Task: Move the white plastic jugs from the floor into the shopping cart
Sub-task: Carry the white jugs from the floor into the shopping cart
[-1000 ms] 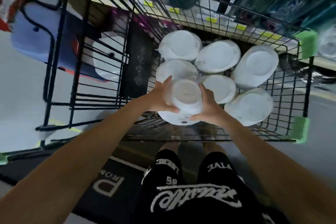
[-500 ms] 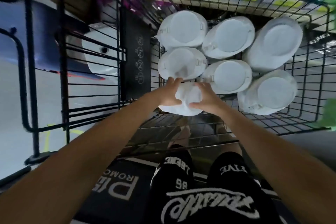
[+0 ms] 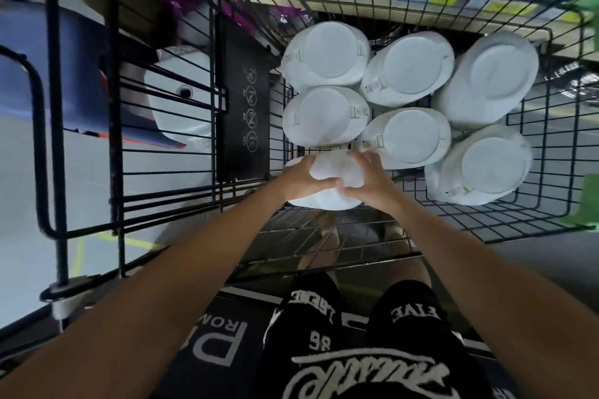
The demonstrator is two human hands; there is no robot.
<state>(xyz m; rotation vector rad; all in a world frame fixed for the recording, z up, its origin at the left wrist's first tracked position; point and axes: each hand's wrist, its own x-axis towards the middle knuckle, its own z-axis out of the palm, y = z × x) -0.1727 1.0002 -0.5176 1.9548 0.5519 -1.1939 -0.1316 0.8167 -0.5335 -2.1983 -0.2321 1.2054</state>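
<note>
Left hand [image 3: 301, 178] | right hand [image 3: 369, 178] | fingers curled round jug [image 3: 324, 201] | inside cart [image 3: 453, 220]

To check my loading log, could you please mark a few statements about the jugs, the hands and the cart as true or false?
1. The left hand and the right hand both grip one jug. True.
2. Six more jugs stand in the cart. True.
3. The gripped jug is on the floor outside the cart. False: it is inside the cart, beside the others.
4. The jugs are blue. False: they are white.
</note>
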